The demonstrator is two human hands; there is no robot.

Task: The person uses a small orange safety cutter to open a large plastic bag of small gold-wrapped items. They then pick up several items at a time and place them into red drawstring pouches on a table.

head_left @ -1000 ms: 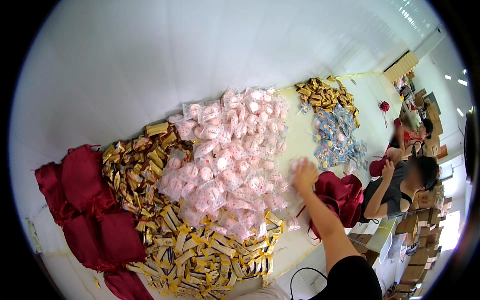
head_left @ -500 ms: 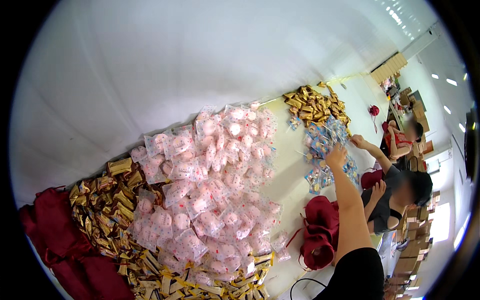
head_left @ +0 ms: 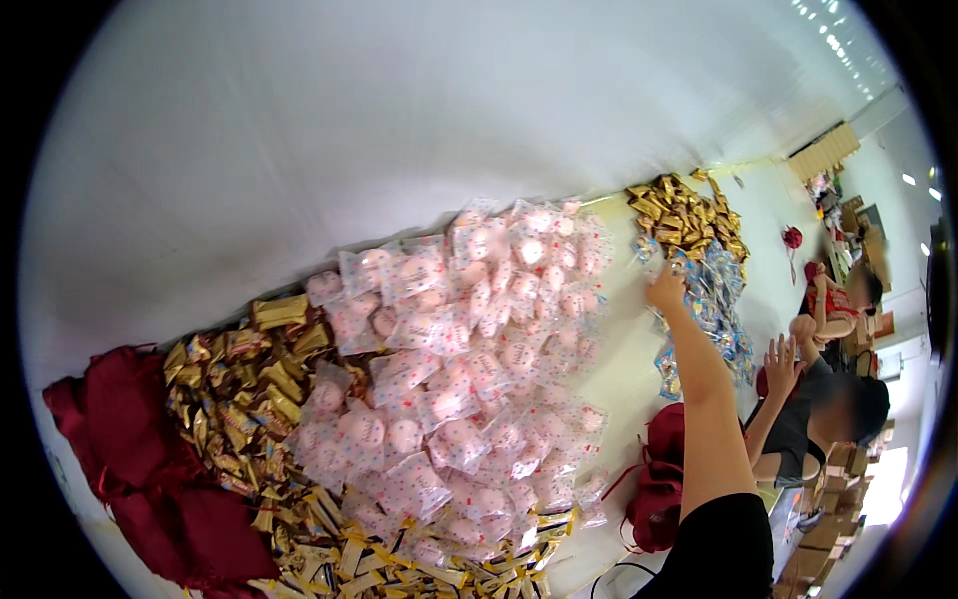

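My right hand (head_left: 667,290), on a bare arm from a black sleeve, reaches to the left edge of a pile of lollipops (head_left: 714,290) in clear and blue wrappers. Its fingers are drawn together; what they hold, if anything, is too small to make out. Just beyond lie gold-wrapped sweets (head_left: 689,215). Left of my forearm spreads a big heap of pink, round, puffy sweets (head_left: 449,349) in clear dotted bags. Dark red cloth pouches (head_left: 659,479) with drawstrings lie beside the forearm, partly behind it. My left hand is out of view.
Brown-gold wrapped sweets (head_left: 239,399), yellow-and-white stick packets (head_left: 399,564) and folded red pouches (head_left: 140,439) line the left and near side of the table. A grey-white wall (head_left: 349,130) bounds it. At right a co-worker's hand (head_left: 783,364) is raised; another person (head_left: 828,299) sits farther back.
My right hand has moved from the middle of the lollipop pile to its left edge. The co-worker's hand has drawn back from the pile. The whole view has shifted somewhat.
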